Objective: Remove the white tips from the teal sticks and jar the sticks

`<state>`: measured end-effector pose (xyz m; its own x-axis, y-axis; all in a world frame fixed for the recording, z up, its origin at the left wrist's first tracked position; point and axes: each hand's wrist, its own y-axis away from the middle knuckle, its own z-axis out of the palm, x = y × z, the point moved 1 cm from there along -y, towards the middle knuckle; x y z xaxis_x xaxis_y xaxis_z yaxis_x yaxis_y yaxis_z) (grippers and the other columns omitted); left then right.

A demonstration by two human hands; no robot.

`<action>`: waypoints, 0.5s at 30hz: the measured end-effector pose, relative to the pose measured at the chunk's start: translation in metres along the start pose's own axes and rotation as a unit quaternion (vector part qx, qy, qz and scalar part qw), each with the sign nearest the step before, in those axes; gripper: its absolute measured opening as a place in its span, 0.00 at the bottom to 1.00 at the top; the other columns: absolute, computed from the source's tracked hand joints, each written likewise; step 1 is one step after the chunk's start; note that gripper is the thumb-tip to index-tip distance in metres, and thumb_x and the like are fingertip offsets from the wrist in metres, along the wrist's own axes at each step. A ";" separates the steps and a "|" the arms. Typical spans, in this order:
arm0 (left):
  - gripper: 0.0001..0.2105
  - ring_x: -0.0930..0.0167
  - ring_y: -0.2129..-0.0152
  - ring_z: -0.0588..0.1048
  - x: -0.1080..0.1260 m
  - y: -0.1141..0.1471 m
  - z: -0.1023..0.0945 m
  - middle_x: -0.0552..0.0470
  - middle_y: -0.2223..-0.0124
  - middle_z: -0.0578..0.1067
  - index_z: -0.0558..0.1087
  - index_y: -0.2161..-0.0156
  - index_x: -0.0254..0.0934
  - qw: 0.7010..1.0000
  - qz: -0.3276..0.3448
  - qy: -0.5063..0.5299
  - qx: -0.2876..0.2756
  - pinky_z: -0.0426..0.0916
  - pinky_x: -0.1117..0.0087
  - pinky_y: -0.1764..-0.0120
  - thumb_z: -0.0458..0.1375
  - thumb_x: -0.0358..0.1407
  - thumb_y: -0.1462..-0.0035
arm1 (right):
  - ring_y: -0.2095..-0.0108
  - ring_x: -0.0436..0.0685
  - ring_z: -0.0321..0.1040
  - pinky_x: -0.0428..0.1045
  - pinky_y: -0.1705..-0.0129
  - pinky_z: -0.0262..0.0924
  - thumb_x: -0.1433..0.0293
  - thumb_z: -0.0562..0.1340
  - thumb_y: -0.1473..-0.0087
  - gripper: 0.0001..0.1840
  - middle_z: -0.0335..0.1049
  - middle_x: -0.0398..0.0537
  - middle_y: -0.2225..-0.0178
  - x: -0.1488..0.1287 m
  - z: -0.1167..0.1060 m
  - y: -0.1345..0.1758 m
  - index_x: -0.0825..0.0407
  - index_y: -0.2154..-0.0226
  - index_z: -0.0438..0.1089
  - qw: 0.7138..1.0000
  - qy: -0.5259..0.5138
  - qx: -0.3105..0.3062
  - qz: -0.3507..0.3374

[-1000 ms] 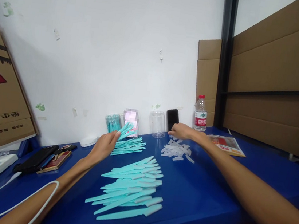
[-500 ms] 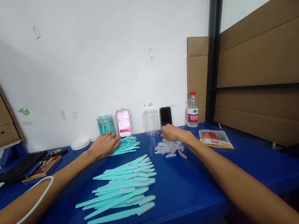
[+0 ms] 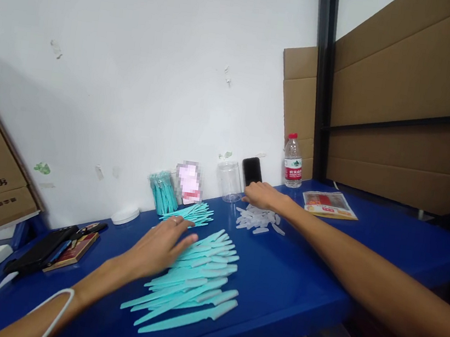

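My left hand hovers over the left side of a loose pile of teal eyebrow razors, thumb apart from the stretched fingers and nothing seen in it. Behind it lies a smaller heap of teal razors, with a clear jar of razors standing upright against the wall. My right hand is curled at the far edge of a heap of translucent plastic caps; its fingertips are bent down, and whatever they pinch is hidden.
An upright clear jar, dark phone and lit phone line the wall. A water bottle and snack packet are at right. Left are a white lid, black pouch and white cable.
My left hand has moved back from the rear razor heap toward me, its thumb now spread over the front pile. My right hand stays by the caps, slightly shifted. The view tilts a little.
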<state>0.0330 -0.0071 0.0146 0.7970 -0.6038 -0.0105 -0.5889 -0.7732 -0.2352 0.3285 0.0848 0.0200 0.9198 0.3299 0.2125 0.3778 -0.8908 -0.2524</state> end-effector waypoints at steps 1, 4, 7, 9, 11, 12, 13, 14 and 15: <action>0.25 0.62 0.54 0.70 0.010 0.006 0.002 0.44 0.49 0.70 0.65 0.43 0.41 1.000 -0.010 0.017 -0.011 0.64 0.61 0.54 0.40 0.51 0.35 | 0.59 0.68 0.72 0.53 0.63 0.61 0.59 0.54 0.38 0.23 0.74 0.67 0.61 -0.001 -0.001 0.000 0.61 0.60 0.75 1.000 0.007 0.015 -0.002; 0.27 0.60 0.53 0.69 0.031 0.010 0.010 0.43 0.51 0.71 0.67 0.45 0.40 0.998 -0.049 0.037 -0.025 0.63 0.59 0.52 0.37 0.53 0.36 | 0.59 0.69 0.72 0.54 0.63 0.61 0.55 0.53 0.38 0.27 0.74 0.67 0.62 -0.004 -0.002 -0.002 0.61 0.61 0.75 0.998 0.033 0.049 -0.005; 0.28 0.60 0.57 0.70 0.041 0.000 0.017 0.43 0.56 0.72 0.70 0.52 0.38 0.997 -0.070 0.037 -0.010 0.63 0.59 0.56 0.36 0.54 0.36 | 0.61 0.68 0.73 0.54 0.63 0.61 0.52 0.53 0.40 0.29 0.74 0.66 0.63 -0.006 -0.002 -0.001 0.61 0.62 0.75 0.998 0.039 0.043 -0.001; 0.27 0.61 0.61 0.71 0.043 -0.008 0.021 0.43 0.59 0.72 0.69 0.56 0.37 0.997 -0.073 0.037 -0.001 0.63 0.62 0.60 0.36 0.54 0.36 | 0.62 0.67 0.73 0.54 0.64 0.61 0.50 0.53 0.40 0.30 0.74 0.67 0.64 -0.006 -0.003 0.000 0.61 0.63 0.75 0.998 0.036 0.049 0.007; 0.26 0.62 0.64 0.71 0.043 -0.013 0.024 0.45 0.63 0.73 0.68 0.59 0.38 0.996 -0.075 0.041 0.000 0.62 0.64 0.64 0.36 0.54 0.36 | 0.62 0.68 0.73 0.54 0.64 0.61 0.51 0.52 0.40 0.31 0.74 0.67 0.64 -0.006 -0.006 0.001 0.61 0.63 0.75 0.997 0.031 0.067 0.018; 0.25 0.63 0.66 0.71 0.042 -0.015 0.026 0.46 0.65 0.73 0.68 0.60 0.38 0.996 -0.077 0.044 0.000 0.61 0.65 0.66 0.36 0.53 0.36 | 0.62 0.68 0.73 0.54 0.64 0.61 0.51 0.52 0.39 0.30 0.74 0.68 0.64 -0.006 -0.008 0.001 0.61 0.63 0.75 0.996 0.028 0.077 0.023; 0.24 0.63 0.68 0.71 0.040 -0.016 0.028 0.47 0.66 0.73 0.67 0.61 0.38 0.996 -0.079 0.046 0.001 0.60 0.66 0.67 0.36 0.53 0.36 | 0.62 0.69 0.72 0.55 0.64 0.60 0.52 0.52 0.39 0.30 0.74 0.68 0.64 -0.006 -0.010 0.002 0.61 0.62 0.75 0.996 0.026 0.085 0.027; 0.24 0.64 0.69 0.71 0.039 -0.018 0.030 0.48 0.68 0.73 0.67 0.62 0.38 0.996 -0.081 0.046 0.003 0.59 0.67 0.68 0.37 0.53 0.36 | 0.62 0.69 0.72 0.55 0.64 0.60 0.52 0.52 0.39 0.30 0.74 0.68 0.64 -0.006 -0.012 0.002 0.61 0.62 0.75 0.995 0.024 0.091 0.029; 0.24 0.64 0.70 0.71 0.038 -0.019 0.032 0.48 0.69 0.73 0.67 0.64 0.38 0.996 -0.082 0.042 0.006 0.57 0.67 0.69 0.37 0.53 0.36 | 0.62 0.69 0.72 0.55 0.64 0.60 0.53 0.52 0.39 0.29 0.74 0.68 0.64 -0.007 -0.014 0.002 0.61 0.62 0.75 0.995 0.022 0.096 0.032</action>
<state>0.0787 -0.0087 -0.0121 0.8684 -0.4836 0.1096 -0.4491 -0.8608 -0.2396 0.3215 0.0764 0.0316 0.9384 0.2573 0.2307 0.3366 -0.8315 -0.4419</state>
